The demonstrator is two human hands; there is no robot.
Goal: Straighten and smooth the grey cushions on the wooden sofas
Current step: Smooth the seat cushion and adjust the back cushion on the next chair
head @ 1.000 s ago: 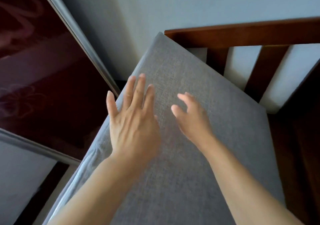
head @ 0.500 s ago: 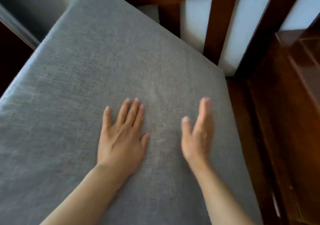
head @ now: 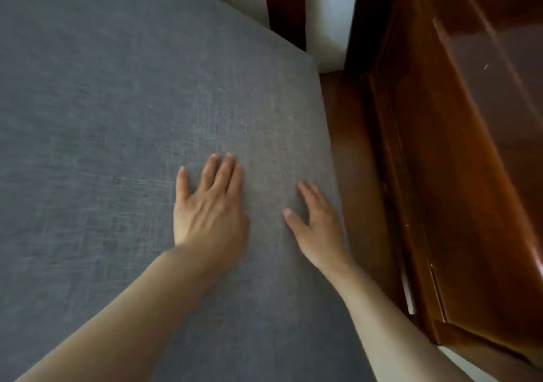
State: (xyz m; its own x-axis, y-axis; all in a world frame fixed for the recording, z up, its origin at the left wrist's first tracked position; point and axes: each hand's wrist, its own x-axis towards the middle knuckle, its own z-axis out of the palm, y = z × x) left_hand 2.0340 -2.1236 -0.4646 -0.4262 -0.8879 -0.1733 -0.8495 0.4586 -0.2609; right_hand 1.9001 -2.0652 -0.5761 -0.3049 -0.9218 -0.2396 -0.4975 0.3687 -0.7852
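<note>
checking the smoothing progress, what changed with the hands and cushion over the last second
The left hand came down from raised to flat on the grey cushion. The right hand turned from edge-on to lying spread near the cushion's right edge, beside the wooden sofa frame. The view also swung down and right, so how far the hands travelled across the fabric cannot be told. Nothing was gripped or let go; the cushion stayed flat with no visible wrinkles.

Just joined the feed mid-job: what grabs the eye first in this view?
The grey cushion fills most of the view, left and centre. Two bare hands lie on it near its right edge: the left hand flat with fingers straight, the right hand open right at the cushion's edge. To the right runs the glossy brown wooden frame of the sofa.
</note>
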